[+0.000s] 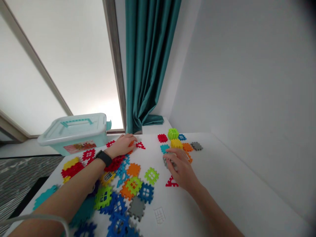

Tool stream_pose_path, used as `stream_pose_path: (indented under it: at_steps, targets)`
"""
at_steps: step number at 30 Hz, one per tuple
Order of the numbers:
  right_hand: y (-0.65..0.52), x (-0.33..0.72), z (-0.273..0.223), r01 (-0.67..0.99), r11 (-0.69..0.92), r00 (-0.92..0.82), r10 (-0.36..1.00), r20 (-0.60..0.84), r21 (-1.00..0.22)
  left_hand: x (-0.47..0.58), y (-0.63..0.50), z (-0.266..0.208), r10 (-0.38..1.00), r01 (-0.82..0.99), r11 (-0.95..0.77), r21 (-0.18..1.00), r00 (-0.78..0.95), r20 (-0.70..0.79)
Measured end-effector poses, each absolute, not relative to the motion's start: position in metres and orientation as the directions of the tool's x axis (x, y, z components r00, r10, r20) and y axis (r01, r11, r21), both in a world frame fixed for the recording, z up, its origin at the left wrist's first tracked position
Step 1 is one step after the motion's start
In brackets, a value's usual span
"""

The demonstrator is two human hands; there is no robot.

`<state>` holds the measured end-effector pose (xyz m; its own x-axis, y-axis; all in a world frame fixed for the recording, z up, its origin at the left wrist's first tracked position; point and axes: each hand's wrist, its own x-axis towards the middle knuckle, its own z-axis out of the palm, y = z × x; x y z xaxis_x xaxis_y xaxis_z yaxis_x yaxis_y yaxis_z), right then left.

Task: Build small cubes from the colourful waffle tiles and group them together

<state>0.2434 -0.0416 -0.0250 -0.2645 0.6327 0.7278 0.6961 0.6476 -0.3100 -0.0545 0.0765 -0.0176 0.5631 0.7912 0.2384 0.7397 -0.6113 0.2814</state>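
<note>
My left hand (pixel 124 144) reaches to the far edge of the table, fingers bent down over an orange notched plastic tile (pixel 131 144) that shows between them. A small red triangular tile (pixel 140 145) lies just beyond its fingertips. My right hand (pixel 182 168) hovers low over or touches a grey notched piece (pixel 166 161), thumb and fingers apart; the palm hides part of it. Around that hand lie a teal tile (pixel 164 148), a yellow block (pixel 176 144), orange tiles (pixel 188 147) and a red triangle (pixel 172 182).
Many loose tiles spread over the left of the white table (pixel 232 184), among them blue window tiles (pixel 146 193) and a grey square (pixel 137 208). A lidded pale-teal box (pixel 81 131) stands back left. Behind are a green curtain (pixel 150 65) and a wall (pixel 247 82).
</note>
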Motion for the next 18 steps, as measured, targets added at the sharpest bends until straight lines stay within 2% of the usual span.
stream_pose_path:
  at_steps: [7, 18]
  targets:
    - [-0.052, 0.227, -0.027, 0.664, 0.687, -0.358, 0.637, 0.683, -0.294, -0.081, 0.052, -0.010, 0.799, 0.786, -0.601, 0.147, 0.583, 0.150]
    - [-0.060, 0.208, -0.030, 0.607, 0.744, -0.481, 0.623, 0.616, -0.279, -0.093, 0.040, -0.011, 0.773, 0.738, -0.628, 0.246, 0.626, 0.098]
